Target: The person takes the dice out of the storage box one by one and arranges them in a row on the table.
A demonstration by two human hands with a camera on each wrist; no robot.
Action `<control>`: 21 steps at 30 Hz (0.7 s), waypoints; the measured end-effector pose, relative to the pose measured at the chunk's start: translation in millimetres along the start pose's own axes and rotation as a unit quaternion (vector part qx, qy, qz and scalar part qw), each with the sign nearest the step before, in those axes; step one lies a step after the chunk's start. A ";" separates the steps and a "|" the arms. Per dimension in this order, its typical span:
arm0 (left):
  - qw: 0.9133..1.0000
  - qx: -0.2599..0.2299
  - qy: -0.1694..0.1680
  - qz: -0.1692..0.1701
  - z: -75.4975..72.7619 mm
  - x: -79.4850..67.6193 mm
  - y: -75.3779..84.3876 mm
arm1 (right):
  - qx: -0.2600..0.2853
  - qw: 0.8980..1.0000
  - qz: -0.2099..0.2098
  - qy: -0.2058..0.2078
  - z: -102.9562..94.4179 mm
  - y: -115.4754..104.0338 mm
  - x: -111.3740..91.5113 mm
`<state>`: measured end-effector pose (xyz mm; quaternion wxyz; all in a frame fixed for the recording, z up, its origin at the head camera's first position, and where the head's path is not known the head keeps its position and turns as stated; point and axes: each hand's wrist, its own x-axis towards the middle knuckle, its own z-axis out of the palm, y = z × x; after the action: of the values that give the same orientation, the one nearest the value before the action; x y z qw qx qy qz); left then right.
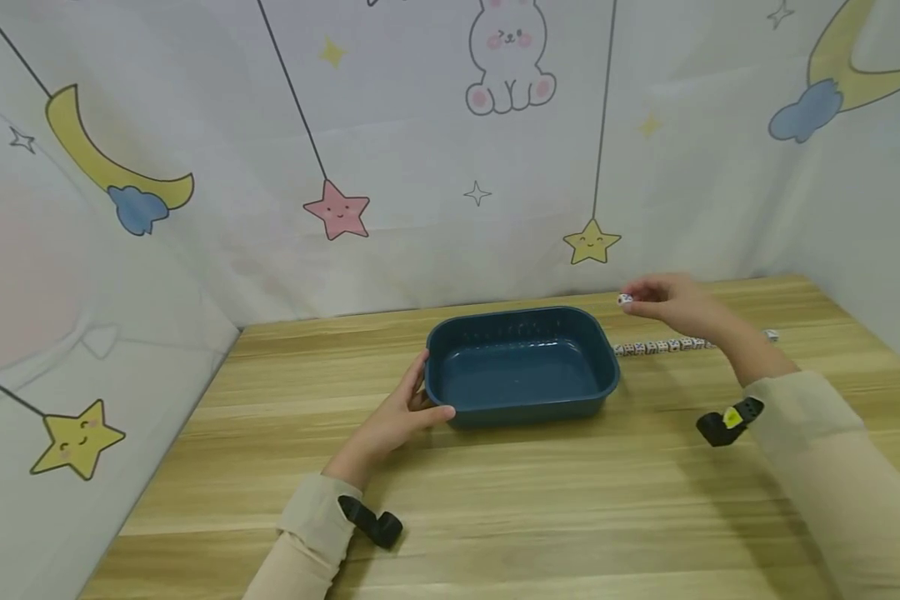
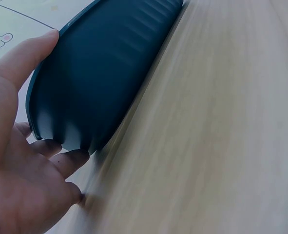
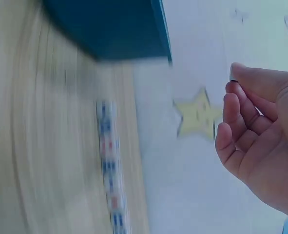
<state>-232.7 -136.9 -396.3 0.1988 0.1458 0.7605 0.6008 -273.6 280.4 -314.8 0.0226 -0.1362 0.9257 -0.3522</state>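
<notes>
A dark blue rectangular plastic basin (image 1: 525, 412) stands on the wooden table. My left hand (image 1: 390, 421) grips its left end, thumb at the near corner and fingers along the side wall. In the left wrist view, the fingertips (image 2: 75, 156) press the lower wall of the basin (image 2: 100, 73), while the thumb lies at its rim. Above the table, just beyond the basin's right end, my right hand (image 1: 678, 307) pinches a small white die (image 1: 626, 299) between thumb and fingers. In the right wrist view, only an edge of that die (image 3: 233, 74) shows at the fingertips.
A straight row of dice (image 1: 663, 346) runs rightward from the basin's right side, partly hidden behind the right forearm. One die (image 1: 772, 336) shows at its far right end. Behind the table (image 1: 540, 517) hangs a pale curtain (image 1: 435, 250) with printed stars and moons.
</notes>
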 end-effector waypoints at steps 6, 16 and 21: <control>1.000 0.001 -0.004 0.003 -1.4 0.6 -2.2 | -0.042 0.998 0.048 -0.007 -28.7 39.9 -23.0; 1.000 0.005 -0.007 0.004 -1.5 0.0 -1.2 | -0.087 0.993 0.071 0.029 -58.0 95.2 -57.6; 1.000 0.008 -0.006 0.001 -1.7 -0.4 -1.0 | -0.119 0.987 0.101 0.035 -69.7 124.3 -65.8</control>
<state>-233.2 -138.8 -396.8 0.2014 0.1521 0.7639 0.5939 -249.3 431.9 -347.9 0.0091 -0.0309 0.9702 -0.2400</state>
